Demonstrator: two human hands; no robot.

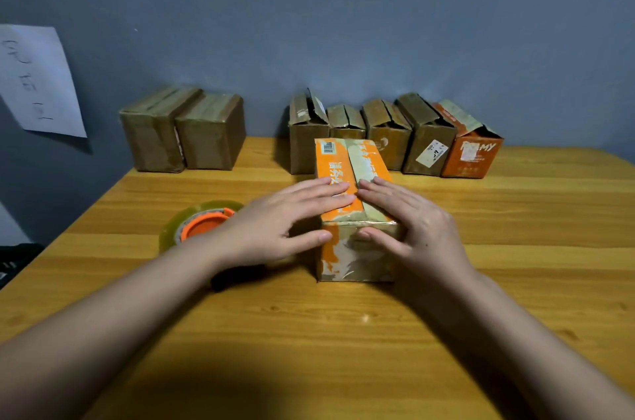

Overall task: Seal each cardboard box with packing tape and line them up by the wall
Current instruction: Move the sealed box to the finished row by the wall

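Note:
An orange and tan cardboard box (354,158) stands in the middle of the wooden table (309,333), its top flaps closed. My left hand (281,223) lies flat on the left flap with its thumb against the box's near face. My right hand (409,223) presses straight fingers on the right flap, thumb also on the near face. A roll of clear packing tape (196,225) with an orange core lies on the table to the left, partly hidden by my left wrist.
Two taped brown boxes (182,134) stand by the blue-grey wall (343,24) at the left. Several boxes (395,134) with raised flaps line the wall at the right, the last one orange (470,155). A paper sheet (34,79) hangs on the wall.

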